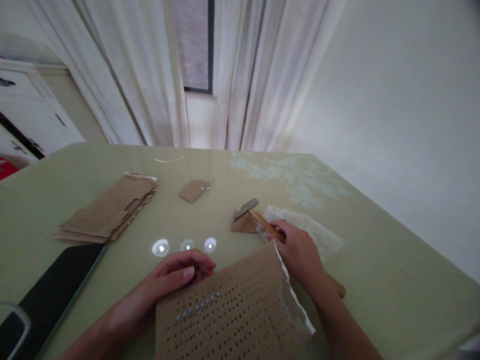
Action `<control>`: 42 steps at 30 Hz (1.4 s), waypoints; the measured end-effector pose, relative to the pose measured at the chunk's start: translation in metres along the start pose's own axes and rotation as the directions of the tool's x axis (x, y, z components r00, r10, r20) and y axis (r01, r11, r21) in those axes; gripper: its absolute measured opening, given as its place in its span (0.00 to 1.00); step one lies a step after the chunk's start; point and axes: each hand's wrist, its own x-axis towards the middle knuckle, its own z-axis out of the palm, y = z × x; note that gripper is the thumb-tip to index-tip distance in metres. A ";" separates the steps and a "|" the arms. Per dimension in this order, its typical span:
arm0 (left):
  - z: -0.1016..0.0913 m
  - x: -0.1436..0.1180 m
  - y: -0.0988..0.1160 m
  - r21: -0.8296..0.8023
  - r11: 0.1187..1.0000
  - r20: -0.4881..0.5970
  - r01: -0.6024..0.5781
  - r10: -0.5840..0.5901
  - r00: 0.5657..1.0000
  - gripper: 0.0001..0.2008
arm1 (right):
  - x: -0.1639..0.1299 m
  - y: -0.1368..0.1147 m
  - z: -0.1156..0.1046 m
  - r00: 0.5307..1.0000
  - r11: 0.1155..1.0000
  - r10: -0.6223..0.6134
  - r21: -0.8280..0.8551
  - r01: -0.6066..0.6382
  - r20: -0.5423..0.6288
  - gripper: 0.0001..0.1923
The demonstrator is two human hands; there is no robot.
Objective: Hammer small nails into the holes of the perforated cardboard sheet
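Note:
A brown cardboard piece [240, 315] with rows of small holes and a ragged white edge lies tilted in front of me. Several bluish-grey dots line one of its rows. My left hand [183, 270] is at its far left edge, fingers loosely curled and thumb a little apart. I see nothing held there, though part of the hand is hidden behind the cardboard. My right hand [298, 245] grips the wooden handle of a hammer [262, 220]; its metal head is over a small brown piece [245, 223]. Crumpled translucent plastic [318, 232] lies beside that hand.
A stack of perforated cardboard [112, 207] lies to the left, near a dark flat slab [56, 290]. Farther back on the glossy table [176, 165] is a small brown tag [194, 191]. Beyond the table are curtains [146, 75] and a white wall [405, 100].

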 end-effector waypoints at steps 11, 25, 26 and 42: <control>-0.003 0.001 -0.003 0.078 0.996 0.038 -0.050 0.047 0.998 0.15 | 0.002 0.008 0.011 1.000 0.998 -0.002 -0.062 0.003 0.020 0.12; -0.005 0.001 -0.005 0.075 0.995 0.053 -0.063 0.059 0.997 0.15 | 0.003 0.007 0.013 0.999 0.997 0.006 -0.076 -0.004 0.033 0.13; -0.005 0.002 -0.006 0.071 0.995 0.066 -0.068 0.064 0.996 0.15 | 0.003 0.007 0.013 0.999 0.997 0.008 -0.076 -0.005 0.034 0.13; -0.005 0.002 -0.006 0.059 0.997 0.055 -0.053 0.050 0.997 0.15 | 0.004 0.003 0.008 0.998 0.998 0.047 -0.048 -0.045 0.035 0.13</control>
